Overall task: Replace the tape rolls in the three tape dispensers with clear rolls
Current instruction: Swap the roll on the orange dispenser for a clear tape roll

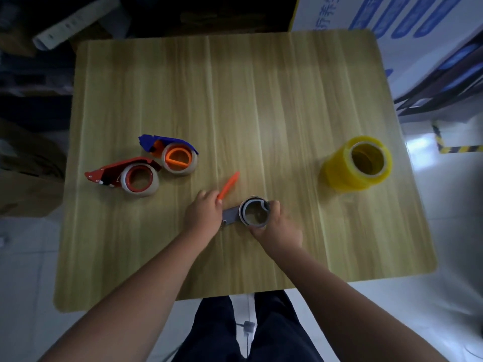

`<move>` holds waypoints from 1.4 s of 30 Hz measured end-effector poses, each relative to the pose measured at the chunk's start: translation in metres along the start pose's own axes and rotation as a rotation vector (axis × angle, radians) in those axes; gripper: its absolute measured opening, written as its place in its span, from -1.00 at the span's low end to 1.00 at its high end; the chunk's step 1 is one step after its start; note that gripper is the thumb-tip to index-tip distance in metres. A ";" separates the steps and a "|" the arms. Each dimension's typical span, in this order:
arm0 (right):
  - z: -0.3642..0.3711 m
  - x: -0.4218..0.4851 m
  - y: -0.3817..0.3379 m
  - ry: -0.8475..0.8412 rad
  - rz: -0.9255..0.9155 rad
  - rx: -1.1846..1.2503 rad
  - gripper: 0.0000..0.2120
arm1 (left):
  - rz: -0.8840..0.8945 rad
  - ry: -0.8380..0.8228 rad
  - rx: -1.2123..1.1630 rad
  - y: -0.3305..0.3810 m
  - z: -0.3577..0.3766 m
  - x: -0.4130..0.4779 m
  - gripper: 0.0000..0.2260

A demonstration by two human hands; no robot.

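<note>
Your right hand (277,226) is curled round the roll (255,212) seated in the grey dispenser (231,216), fingers over its far rim and thumb on the near side; your left hand (203,214) is closed, pinching the near end of an orange stick (229,184), and lies against the dispenser's flat end. The dispenser lies on its side on the table (261,100) between your hands, roll opening facing up; its long axis runs from your right hand across to your left, flat end pointing left. Expect the dispenser to be light and rigid; the roll should feel stiff, with a slick outer face and a tacky free end; hold the roll by its outer rim and steady the body by the flat plate, keeping clear of any cutting edge, which cannot be made out here. The red dispenser (122,176) and the blue dispenser (172,155) lie well beyond your left hand, each loaded; the yellow-tinted stack (358,164) of rolls stands upright beyond your right hand.
</note>
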State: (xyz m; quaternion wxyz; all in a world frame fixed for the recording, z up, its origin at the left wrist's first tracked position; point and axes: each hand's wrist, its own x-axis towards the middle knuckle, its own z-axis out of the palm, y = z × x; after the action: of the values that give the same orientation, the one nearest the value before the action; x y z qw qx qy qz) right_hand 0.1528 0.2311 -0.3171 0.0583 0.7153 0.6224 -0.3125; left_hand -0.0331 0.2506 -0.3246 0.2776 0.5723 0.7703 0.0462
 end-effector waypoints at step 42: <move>0.037 0.028 0.015 0.356 -0.387 -0.008 -0.22 | -0.368 0.008 -0.036 0.008 0.037 -0.005 -0.49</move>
State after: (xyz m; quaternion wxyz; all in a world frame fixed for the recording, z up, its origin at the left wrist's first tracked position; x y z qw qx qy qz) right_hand 0.1542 0.2344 -0.3657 -0.1101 0.6266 0.7492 -0.1843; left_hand -0.0074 0.2395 -0.3504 0.2883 0.4166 0.8621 0.0107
